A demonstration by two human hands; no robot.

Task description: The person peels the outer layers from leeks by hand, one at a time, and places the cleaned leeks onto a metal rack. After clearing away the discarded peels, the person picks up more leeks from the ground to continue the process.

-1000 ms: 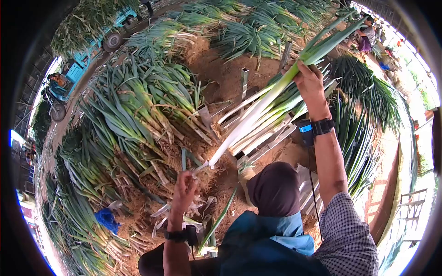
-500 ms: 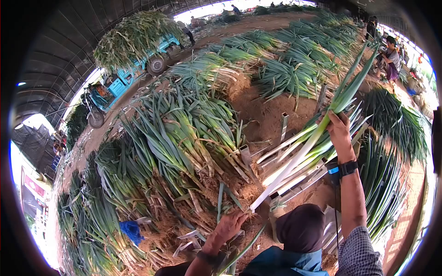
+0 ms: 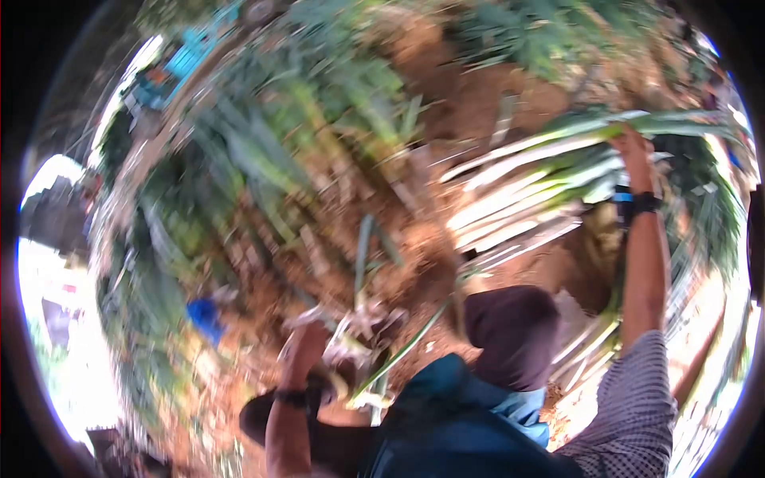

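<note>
My right hand [image 3: 633,151] reaches out to the right with its fingers closed round a leek [image 3: 558,143]. That leek lies along the top of a stack of pale, cleaned leeks [image 3: 510,199] on a metal rack [image 3: 530,243], its green leaves pointing right. My left hand [image 3: 304,342] is low at the left, smeared by motion, beside pale, papery leek peelings [image 3: 351,344]; its fingers do not show clearly. A single long green leaf [image 3: 414,342] slants between the peelings and the dark blue clothing [image 3: 446,406].
Untrimmed leeks [image 3: 279,151] with roots spread over the left side. More green bundles [image 3: 550,40] lie at the back, others [image 3: 705,199] at the right. A blue cloth-like thing [image 3: 205,320] sits among the roots. Part of a turquoise vehicle [image 3: 195,52] shows at upper left.
My right hand has brought the leek down from upright onto the stack. My left hand has left the root end and moved left. The view has tipped downward and blurred.
</note>
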